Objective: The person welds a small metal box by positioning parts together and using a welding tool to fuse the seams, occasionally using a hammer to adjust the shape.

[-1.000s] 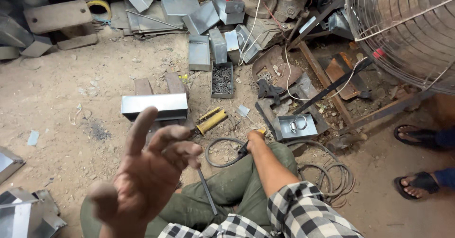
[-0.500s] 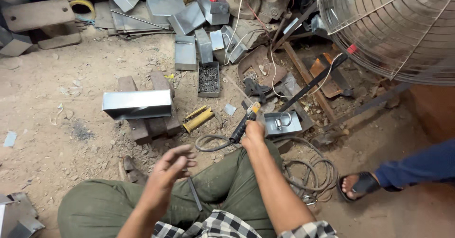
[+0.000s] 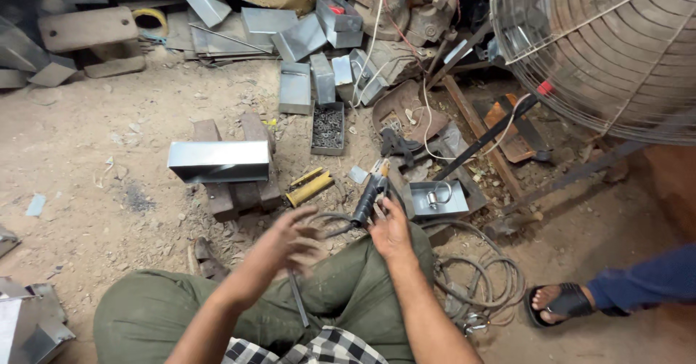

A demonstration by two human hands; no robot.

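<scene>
I sit on the dirt floor in green trousers. My right hand (image 3: 389,228) grips a black welding electrode holder (image 3: 367,199) whose cable (image 3: 330,222) curls toward my knees. My left hand (image 3: 288,243) hovers blurred above my left knee with fingers spread, holding nothing I can make out. A thin dark rod (image 3: 298,299) lies across my lap below it. A shiny rectangular metal box section (image 3: 219,161) rests on wooden blocks (image 3: 235,193) ahead of my left hand. Yellow-handled pliers (image 3: 309,187) lie beside the blocks.
A small tray of dark fasteners (image 3: 328,127), a metal tray holding a padlock (image 3: 436,198), coiled cable (image 3: 482,273), scattered sheet-metal boxes (image 3: 297,81) and a large wire-guard fan (image 3: 602,45) surround me. Another person's sandalled foot (image 3: 558,302) stands at right.
My left hand dropped from close to the camera down to my knee. My right hand reached forward and took hold of the electrode holder. The other person's foot stepped left.
</scene>
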